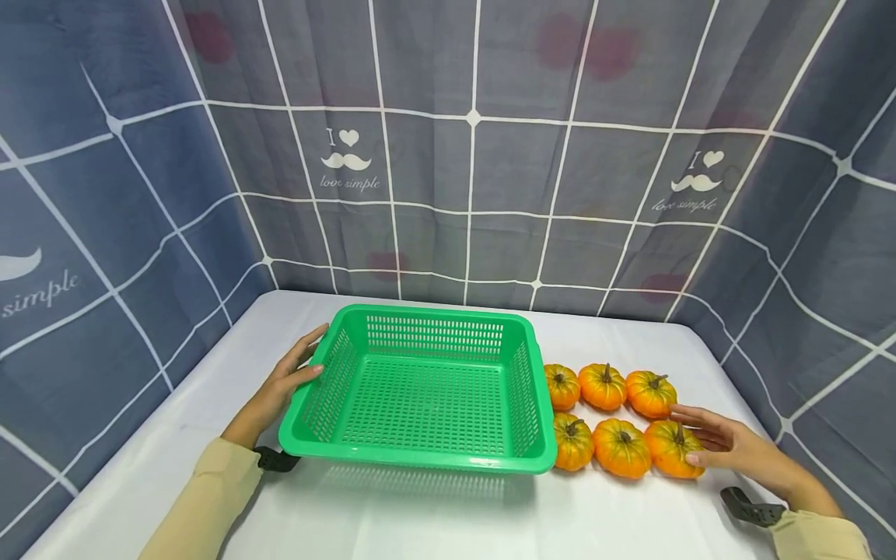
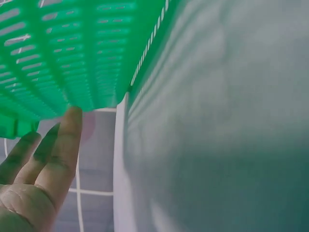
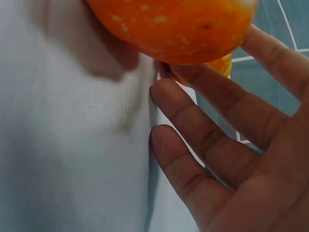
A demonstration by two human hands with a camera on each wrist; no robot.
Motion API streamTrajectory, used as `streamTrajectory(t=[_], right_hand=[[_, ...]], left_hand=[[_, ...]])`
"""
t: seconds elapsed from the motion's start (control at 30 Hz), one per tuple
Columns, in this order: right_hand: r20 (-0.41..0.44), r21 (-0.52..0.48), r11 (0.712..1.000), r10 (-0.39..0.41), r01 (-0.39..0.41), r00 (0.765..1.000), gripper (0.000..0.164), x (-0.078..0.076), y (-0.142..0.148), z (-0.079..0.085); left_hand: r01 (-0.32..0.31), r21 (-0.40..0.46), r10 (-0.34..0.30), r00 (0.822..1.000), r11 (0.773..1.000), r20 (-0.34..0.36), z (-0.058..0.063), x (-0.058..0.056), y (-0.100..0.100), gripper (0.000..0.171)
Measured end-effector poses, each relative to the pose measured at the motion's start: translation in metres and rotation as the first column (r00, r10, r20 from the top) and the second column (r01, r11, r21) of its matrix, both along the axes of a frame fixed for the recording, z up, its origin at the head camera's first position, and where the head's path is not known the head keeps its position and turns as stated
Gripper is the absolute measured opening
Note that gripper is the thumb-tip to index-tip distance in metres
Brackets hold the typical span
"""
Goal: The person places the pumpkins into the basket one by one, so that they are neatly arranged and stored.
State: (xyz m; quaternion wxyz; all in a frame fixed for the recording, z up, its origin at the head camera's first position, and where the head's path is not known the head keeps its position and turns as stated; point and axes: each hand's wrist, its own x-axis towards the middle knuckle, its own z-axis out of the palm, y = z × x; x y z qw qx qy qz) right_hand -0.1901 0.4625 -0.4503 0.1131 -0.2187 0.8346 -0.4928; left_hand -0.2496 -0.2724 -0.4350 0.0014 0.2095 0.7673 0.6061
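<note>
Six pumpkins [image 1: 621,449] sit in two rows of three on the desk [image 1: 392,521], right of the basket [image 1: 420,457]. The left hand [image 1: 281,381] touches the basket's left side, its grip wide, fingers nearly straight. The right hand [image 1: 742,449], grip also wide, has thumb and fingers around the near row's rightmost pumpkin [image 1: 668,451].

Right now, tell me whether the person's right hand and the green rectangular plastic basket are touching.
Apart. The head view shows it: round orange pumpkins lie in the wide gap between the right hand and the basket.
</note>
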Motion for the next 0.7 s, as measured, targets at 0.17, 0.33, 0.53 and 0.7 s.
streamTrajectory(t=[0.17, 0.33, 0.53, 0.7], right_hand=[[-0.016, 0.073, 0.997, -0.014, 0.015, 1.0, 0.063, 0.0004, -0.0032, 0.0006], [-0.085, 0.158, 0.987, -0.017, 0.031, 0.996, 0.068, 0.0028, -0.0068, -0.001], [-0.209, 0.207, 0.978, 0.008, 0.036, 0.978, 0.079, 0.0036, -0.0083, -0.0052], [-0.218, 0.209, 0.977, 0.0, 0.047, 0.976, 0.078, 0.0038, -0.0095, -0.005]], left_hand=[[0.037, 0.037, -0.037, 0.999, 0.999, -0.011, -0.0021, -0.0019, 0.0041, 0.07], [0.006, -0.01, -0.006, 1.0, 1.0, -0.022, -0.0031, -0.0019, 0.0065, 0.072], [0.013, 0.013, -0.013, 1.0, 1.0, -0.024, -0.0037, -0.0021, 0.0084, 0.074], [0.023, 0.029, -0.022, 0.999, 0.999, -0.033, -0.0051, -0.0032, 0.0093, 0.075]])
